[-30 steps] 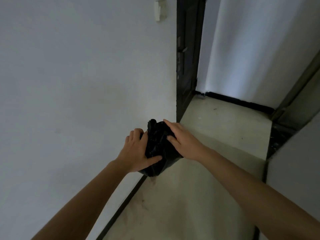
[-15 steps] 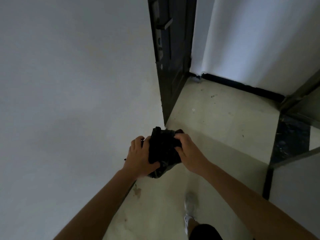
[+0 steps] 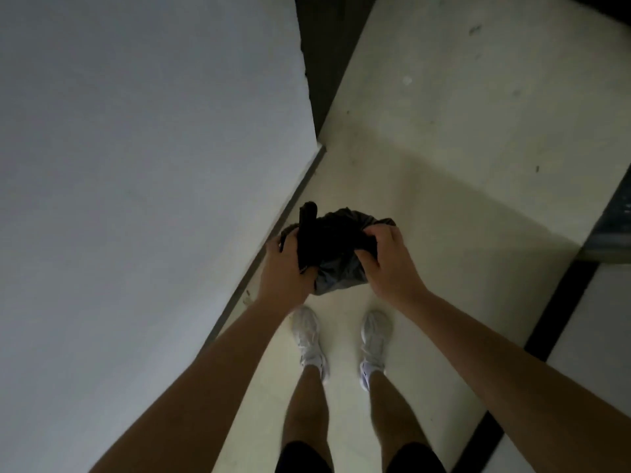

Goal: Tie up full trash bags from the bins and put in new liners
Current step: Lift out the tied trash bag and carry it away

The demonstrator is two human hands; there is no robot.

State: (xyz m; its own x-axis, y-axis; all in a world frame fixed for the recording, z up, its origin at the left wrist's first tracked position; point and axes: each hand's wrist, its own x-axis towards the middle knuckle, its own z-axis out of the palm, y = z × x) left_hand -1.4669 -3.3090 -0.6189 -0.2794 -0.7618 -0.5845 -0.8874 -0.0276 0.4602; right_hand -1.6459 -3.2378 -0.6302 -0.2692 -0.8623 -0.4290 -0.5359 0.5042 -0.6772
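Standing beside a pale wall (image 3: 143,186) on a light floor (image 3: 444,158), the person holds a small black trash bag (image 3: 336,254) in the air in front of their legs, above and ahead of two white shoes (image 3: 309,339); no bin shows anywhere in the head view. A left hand (image 3: 285,268) is closed around the bag's left side, where a dark upright strip of bunched plastic (image 3: 307,233) rises past the fingers, perhaps the gathered neck or a folded spare liner, though dim light keeps that from being settled. A right hand (image 3: 386,264) is curled shut on the crumpled plastic at the bag's right top edge. As a judgement, the biggest risk is the bag slipping or sagging open while the neck is worked, since nothing supports it from below and any contents would drop onto the floor by the shoes. Next, thin film pulled hard between two fists could stretch or tear, especially if something sharp sits inside. A smaller worry is a loose knot: with little slack gathered on the right, a tie could come undone when carried. Low light also makes the black folds hard to read, so a missed flap seems possible. No brand, label or writing can be read on the bag, wall or shoes.
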